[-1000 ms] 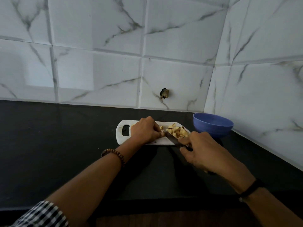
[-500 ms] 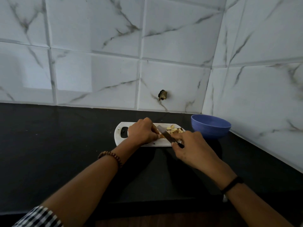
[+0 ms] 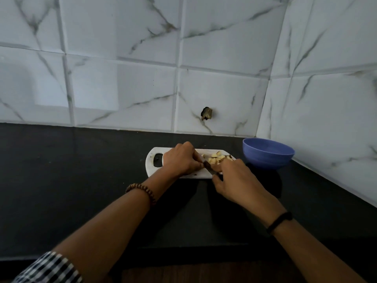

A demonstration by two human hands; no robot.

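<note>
Gripping the knife (image 3: 208, 166), my right hand (image 3: 236, 180) cuts right against my left hand (image 3: 180, 160), curled on the board (image 3: 151, 168) over something hidden, so one slip and I'm cut.

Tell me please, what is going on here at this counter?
A person is cutting food on a white cutting board that lies on the dark counter. The right hand grips a knife, blade down on the board. The left hand rests beside the blade with curled fingers; what is under them is hidden. Pale cut pieces lie heaped behind the blade. A blue bowl stands to the board's right.
</note>
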